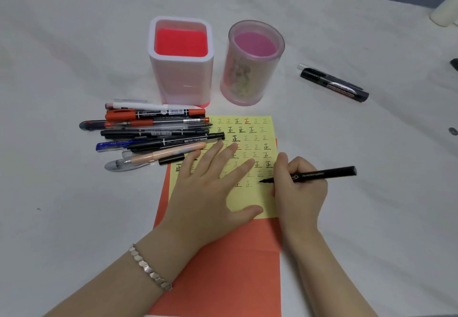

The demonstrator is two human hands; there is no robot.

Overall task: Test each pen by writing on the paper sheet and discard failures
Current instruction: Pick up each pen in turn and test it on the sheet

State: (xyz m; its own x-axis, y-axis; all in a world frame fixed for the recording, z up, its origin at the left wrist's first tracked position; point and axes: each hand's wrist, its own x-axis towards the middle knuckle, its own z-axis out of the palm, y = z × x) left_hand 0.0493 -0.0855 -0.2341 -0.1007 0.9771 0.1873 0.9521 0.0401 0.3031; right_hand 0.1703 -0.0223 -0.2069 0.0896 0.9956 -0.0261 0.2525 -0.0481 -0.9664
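Black pen is gripped by curled fingers of the right hand, its tip over yellow paper. The paper is pressed by straight, spread fingers of the left hand. Other pens are piled just left.

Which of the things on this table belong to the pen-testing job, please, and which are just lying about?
Job: black pen in the right hand; yellow sheet under the left hand; pile of pens; two pens at right; probably the square pot and round pot.
Lying about: orange paper under the sheet; white cylinder at far right.
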